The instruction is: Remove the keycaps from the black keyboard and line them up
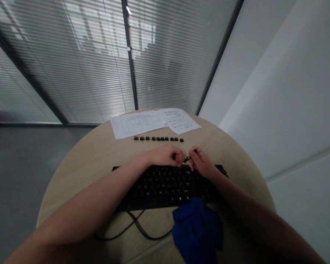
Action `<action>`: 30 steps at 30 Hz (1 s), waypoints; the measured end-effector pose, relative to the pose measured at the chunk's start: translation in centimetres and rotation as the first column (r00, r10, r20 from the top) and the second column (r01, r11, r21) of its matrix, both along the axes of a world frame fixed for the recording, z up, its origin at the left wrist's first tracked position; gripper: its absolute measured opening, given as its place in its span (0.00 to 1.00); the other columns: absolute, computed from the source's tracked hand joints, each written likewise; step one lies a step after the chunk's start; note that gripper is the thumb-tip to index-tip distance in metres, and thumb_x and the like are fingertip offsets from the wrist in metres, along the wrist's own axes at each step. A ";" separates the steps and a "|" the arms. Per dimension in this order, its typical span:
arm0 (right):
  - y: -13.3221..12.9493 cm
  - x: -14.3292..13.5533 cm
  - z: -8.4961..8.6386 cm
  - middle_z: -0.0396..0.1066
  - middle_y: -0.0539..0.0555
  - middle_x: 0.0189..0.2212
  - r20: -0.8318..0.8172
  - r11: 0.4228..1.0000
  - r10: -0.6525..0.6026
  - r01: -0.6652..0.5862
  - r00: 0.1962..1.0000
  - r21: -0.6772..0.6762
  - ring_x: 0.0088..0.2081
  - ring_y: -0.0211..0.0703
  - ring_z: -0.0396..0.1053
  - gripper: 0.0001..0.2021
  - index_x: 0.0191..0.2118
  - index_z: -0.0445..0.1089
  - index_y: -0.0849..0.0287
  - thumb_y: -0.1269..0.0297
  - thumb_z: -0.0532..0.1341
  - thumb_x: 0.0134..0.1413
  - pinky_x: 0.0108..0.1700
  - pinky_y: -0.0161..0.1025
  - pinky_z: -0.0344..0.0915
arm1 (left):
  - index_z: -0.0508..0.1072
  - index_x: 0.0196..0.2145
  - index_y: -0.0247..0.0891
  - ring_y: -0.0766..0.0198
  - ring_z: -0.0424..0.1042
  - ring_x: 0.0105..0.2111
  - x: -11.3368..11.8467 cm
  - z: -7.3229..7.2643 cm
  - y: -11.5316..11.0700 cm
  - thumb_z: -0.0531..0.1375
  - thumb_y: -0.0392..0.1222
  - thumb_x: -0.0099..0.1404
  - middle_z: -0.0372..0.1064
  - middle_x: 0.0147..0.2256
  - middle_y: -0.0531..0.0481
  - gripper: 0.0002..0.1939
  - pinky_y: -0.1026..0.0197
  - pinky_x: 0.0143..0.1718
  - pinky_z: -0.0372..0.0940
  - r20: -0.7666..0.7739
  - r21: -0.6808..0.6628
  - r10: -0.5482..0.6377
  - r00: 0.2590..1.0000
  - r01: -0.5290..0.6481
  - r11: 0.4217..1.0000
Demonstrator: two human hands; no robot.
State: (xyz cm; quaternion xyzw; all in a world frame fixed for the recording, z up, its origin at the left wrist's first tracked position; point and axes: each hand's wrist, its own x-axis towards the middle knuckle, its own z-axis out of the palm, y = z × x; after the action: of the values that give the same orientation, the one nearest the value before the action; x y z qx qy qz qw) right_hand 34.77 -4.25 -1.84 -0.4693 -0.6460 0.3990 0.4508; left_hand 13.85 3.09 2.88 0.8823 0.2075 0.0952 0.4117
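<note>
A black keyboard [165, 187] lies on the round wooden table, its top edge under both hands. My left hand [170, 155] rests at that edge with curled fingers; whatever its fingertips hold, if anything, is too small to make out. Just to its right, my right hand [199, 161] grips a thin dark tool [186, 160], whose tip points down-left toward the left fingertips. Beyond the hands, several small black keycaps [158, 139] form a row on the table.
Two printed paper sheets [141, 123] lie at the table's far edge. A crumpled blue cloth [196, 229] sits in front of the keyboard, beside a looped black cable [143, 231]. Past the table [82, 161] stand glass panels with blinds and a white wall.
</note>
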 end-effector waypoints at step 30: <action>1.2 -0.3 1.1 0.52 0.40 0.17 -0.393 0.860 -0.468 0.511 0.791 0.005 0.16 0.33 0.51 0.22 0.33 0.56 0.52 0.38 0.54 0.61 0.16 0.31 0.48 | 0.75 0.33 0.36 0.66 0.69 0.29 -0.9 1.3 0.6 0.66 0.40 0.58 0.72 0.29 0.53 0.07 0.64 0.33 0.63 0.000 0.105 0.093 0.996 -0.092 0.990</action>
State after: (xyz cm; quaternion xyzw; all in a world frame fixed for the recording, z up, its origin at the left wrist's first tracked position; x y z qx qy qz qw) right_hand 34.48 -3.01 -0.71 -0.5088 -0.4238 0.3150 0.6799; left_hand 12.93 3.67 4.14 0.8924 0.2437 0.1229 0.3594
